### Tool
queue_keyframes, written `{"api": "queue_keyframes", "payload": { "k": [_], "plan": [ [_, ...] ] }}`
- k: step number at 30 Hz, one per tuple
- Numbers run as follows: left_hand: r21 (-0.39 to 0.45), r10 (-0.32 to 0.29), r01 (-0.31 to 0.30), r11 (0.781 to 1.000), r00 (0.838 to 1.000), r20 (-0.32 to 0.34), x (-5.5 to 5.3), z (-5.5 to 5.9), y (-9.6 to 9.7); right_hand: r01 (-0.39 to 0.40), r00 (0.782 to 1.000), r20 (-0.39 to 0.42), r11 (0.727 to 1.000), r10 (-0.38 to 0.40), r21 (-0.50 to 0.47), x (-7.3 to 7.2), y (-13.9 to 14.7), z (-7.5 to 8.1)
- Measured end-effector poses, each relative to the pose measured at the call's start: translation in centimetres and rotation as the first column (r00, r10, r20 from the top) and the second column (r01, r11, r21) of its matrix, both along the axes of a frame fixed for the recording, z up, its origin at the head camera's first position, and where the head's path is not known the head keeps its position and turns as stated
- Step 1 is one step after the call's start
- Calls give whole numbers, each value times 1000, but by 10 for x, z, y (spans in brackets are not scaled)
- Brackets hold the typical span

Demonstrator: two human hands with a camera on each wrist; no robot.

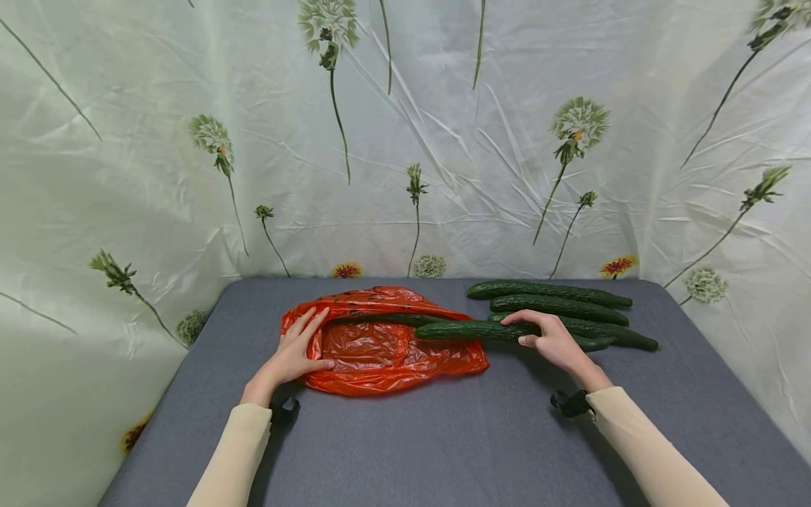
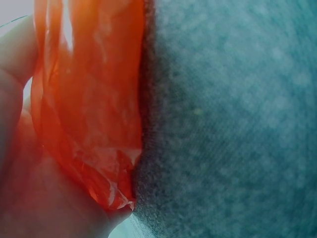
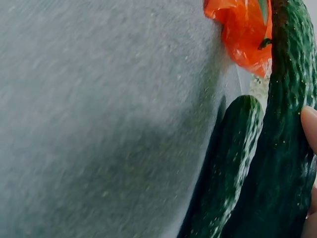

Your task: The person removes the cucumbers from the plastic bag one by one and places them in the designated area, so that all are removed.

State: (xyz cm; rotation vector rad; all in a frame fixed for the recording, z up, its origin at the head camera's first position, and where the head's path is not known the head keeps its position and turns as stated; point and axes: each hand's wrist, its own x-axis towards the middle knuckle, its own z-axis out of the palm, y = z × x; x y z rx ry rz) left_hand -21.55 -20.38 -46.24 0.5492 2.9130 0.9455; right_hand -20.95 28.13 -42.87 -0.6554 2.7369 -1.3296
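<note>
Red plastic forms the bag (image 1: 380,384), lying on the grey worktop (image 1: 405,451) with 1 cucumber (image 1: 405,320) partly inside. My left hand (image 1: 290,358) spreads wide against its left end. My right hand (image 1: 556,343) grips another cucumber (image 1: 465,330), its tip over the bag. 3 more cucumbers (image 1: 557,305) lie at the right.

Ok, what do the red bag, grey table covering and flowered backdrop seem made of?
Red bag: thin, glossy plastic film, judging by its crinkles, glints and translucency.
Grey table covering: probably matte fabric, from its fine-grained, sheenless texture.
Flowered backdrop: satiny and creased, perhaps plastic sheet or smooth cloth; I can't tell which.
</note>
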Motion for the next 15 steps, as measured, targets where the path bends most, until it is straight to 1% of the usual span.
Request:
{"api": "queue_keyframes", "payload": {
  "k": [9,15],
  "plan": [
    [7,2,-2,1000,1000,2,-1,-2,0,35,999,-10,999,-35,20,6,15,-1],
    [12,3,-3,1000,1000,9,-1,-2,1,50,999,-7,999,-50,23,11,22,1]
  ]
}}
